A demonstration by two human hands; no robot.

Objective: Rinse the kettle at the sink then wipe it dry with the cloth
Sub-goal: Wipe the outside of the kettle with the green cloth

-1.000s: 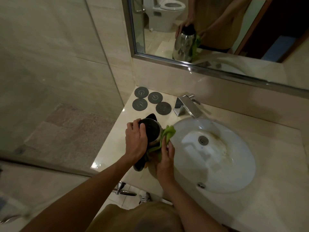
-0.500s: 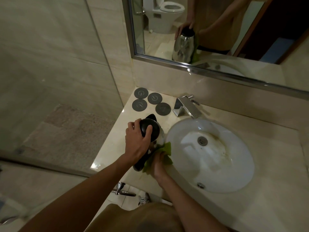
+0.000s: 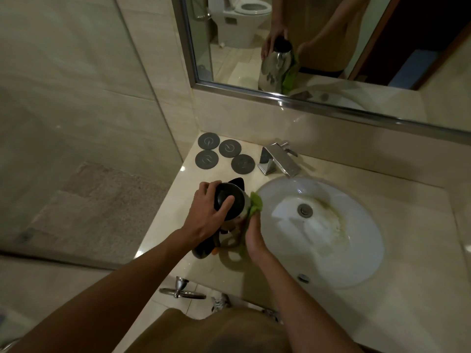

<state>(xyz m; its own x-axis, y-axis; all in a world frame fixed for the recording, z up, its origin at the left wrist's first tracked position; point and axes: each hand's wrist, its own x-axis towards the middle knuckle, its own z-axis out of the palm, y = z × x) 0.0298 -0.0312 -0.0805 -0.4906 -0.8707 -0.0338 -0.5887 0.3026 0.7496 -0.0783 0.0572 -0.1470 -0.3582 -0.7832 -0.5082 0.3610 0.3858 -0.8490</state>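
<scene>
Beige marble counter [image 3: 163, 225] is carrying the kettle [image 3: 230, 207] beside the sink [image 3: 356, 263]; left hand [image 3: 207, 212] is gripping its lid, right hand [image 3: 254, 234] pressing the green cloth [image 3: 256, 203] against it.

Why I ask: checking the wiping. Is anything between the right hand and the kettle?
Only the green cloth, as intended. The right hand presses it against the steel kettle's right side; the left hand holds the black lid on top.
</scene>
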